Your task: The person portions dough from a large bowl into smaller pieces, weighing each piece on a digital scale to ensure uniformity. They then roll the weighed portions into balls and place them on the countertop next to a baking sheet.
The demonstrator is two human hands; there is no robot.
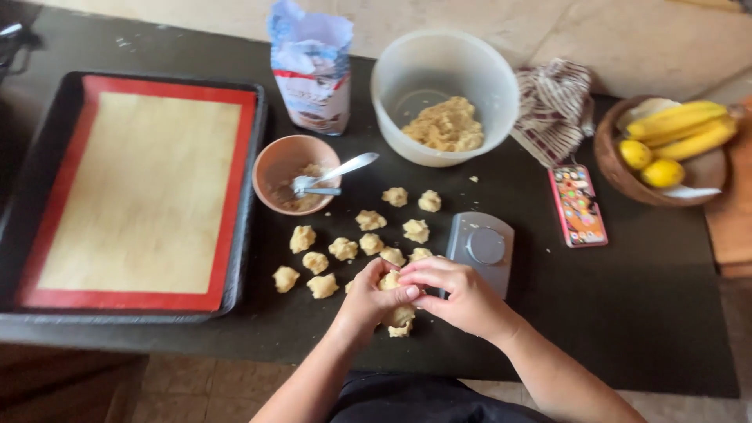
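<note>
Dough lump (390,280), pale yellow, sits between both hands just above the near edge of the dark surface (627,313). Left hand (366,298) cups it from the left, fingers curled onto it; right hand (458,291) covers it from the right, fingers closed over the top. Both sets of fingers are clamped on the same lump. One or two more lumps lie directly under the hands (401,319).

Judgement on technique: light, even pressure from both sides should keep the piece from crumbling; the dough looks dry and craggy, so pressing before rolling seems wise.

Portioned pieces (345,249) lie scattered just beyond the hands, mostly apart from one another. A small grey scale (482,249) stands just right of them. A terracotta bowl (274,168) holds a spoon (333,174). A white mixing bowl (392,86) holds the remaining dough.

Packages: paper flour bag (313,74), upright between the bowls at the far side, white and pale blue with a red band, top torn open. A phone (578,205) in a pink patterned case lies flat. Left: black tray (249,196) with a red-bordered tan mat. Far right: striped cloth (554,106), fruit bowl (611,168).
</note>
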